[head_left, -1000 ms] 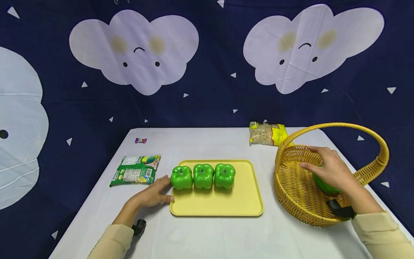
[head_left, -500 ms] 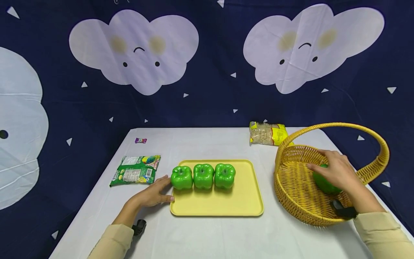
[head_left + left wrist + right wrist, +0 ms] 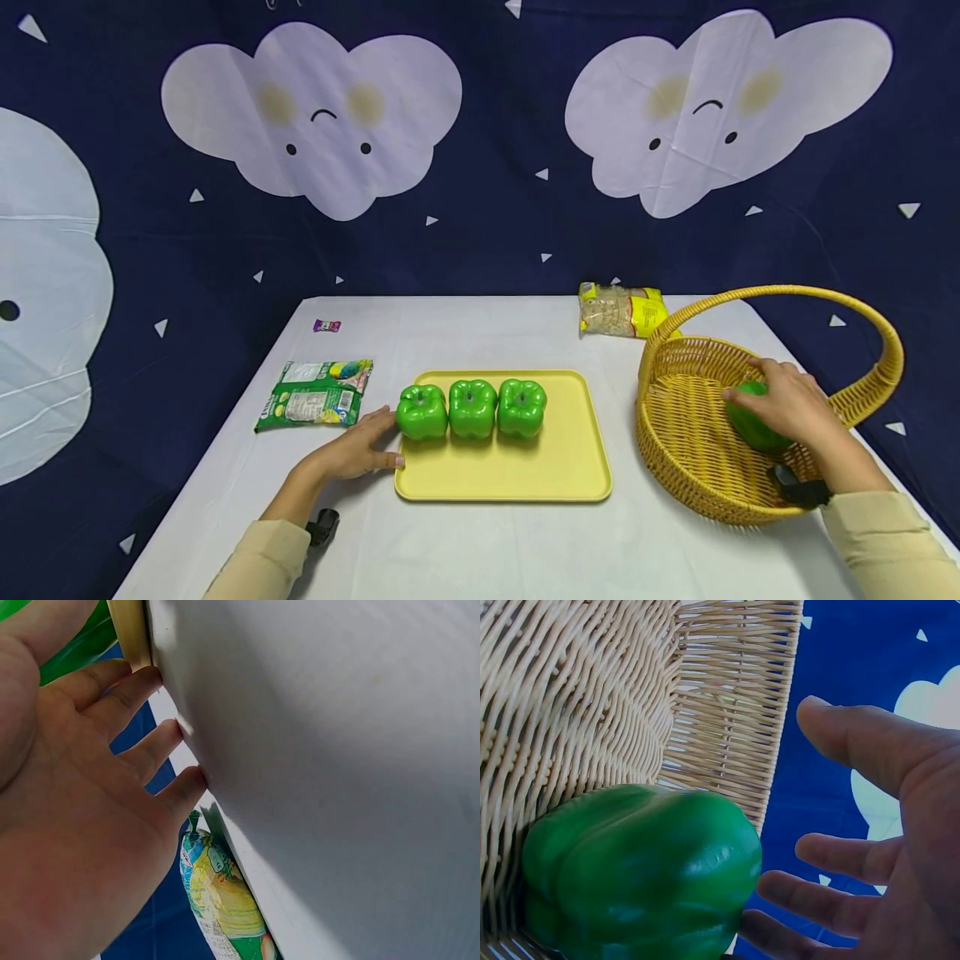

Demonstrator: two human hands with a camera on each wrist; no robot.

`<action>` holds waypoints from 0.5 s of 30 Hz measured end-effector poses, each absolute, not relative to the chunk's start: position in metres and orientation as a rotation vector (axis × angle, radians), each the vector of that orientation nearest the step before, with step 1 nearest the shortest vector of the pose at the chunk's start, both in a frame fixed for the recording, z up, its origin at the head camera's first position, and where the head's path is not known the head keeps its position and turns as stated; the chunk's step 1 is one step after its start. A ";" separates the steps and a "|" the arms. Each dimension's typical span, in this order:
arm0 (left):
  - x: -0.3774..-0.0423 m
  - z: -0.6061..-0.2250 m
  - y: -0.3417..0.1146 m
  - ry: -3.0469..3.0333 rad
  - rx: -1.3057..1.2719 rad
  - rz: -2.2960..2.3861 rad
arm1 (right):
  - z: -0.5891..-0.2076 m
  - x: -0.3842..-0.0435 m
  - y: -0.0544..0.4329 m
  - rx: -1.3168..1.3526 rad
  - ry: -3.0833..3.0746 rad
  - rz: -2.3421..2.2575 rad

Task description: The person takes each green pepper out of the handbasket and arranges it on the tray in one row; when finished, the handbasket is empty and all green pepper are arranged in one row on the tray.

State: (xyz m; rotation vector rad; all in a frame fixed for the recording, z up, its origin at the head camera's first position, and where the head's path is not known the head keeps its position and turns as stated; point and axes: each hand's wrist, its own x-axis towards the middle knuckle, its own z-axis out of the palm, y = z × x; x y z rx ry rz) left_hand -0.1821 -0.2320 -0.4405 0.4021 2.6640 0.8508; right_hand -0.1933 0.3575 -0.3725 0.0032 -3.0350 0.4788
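Note:
In the head view, three green bell peppers [image 3: 472, 408] stand in a row on a yellow tray [image 3: 502, 481]. My left hand [image 3: 354, 447] lies at the tray's left edge, its thumb and fingertips at the rim; the left wrist view shows its fingers [image 3: 142, 697] spread and nearly straight. Another green bell pepper [image 3: 645, 874] rests inside a wicker basket [image 3: 686, 467] on the right. Over that pepper is my right hand [image 3: 787, 404], partly hiding it. Thumb and fingers [image 3: 825, 904] are extended and apart in the right wrist view, with fingertips close to the pepper; contact is unclear.
A green snack packet [image 3: 315, 394] lies left of the tray, with a small purple wrapped candy [image 3: 326, 326] behind it. A yellow-and-clear bag [image 3: 622, 310] sits at the table's back right. The basket's tall handle [image 3: 795, 289] arches above the right forearm's far side.
My right hand has shifted a little to the right and lower over the basket, showing more of the pepper's top. The left hand, tray and peppers on it have stayed put.

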 end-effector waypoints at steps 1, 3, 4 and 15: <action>-0.182 -0.440 -0.232 2.665 0.402 0.852 | -0.373 -0.193 0.358 -0.003 -3.040 0.477; -0.182 -0.441 -0.232 2.663 0.403 0.855 | -0.373 -0.194 0.360 -0.008 -3.046 0.476; -0.182 -0.441 -0.232 2.662 0.402 0.858 | -0.373 -0.194 0.360 -0.011 -3.049 0.473; -0.181 -0.440 -0.232 2.662 0.411 0.871 | -0.377 -0.198 0.351 0.219 -3.046 0.574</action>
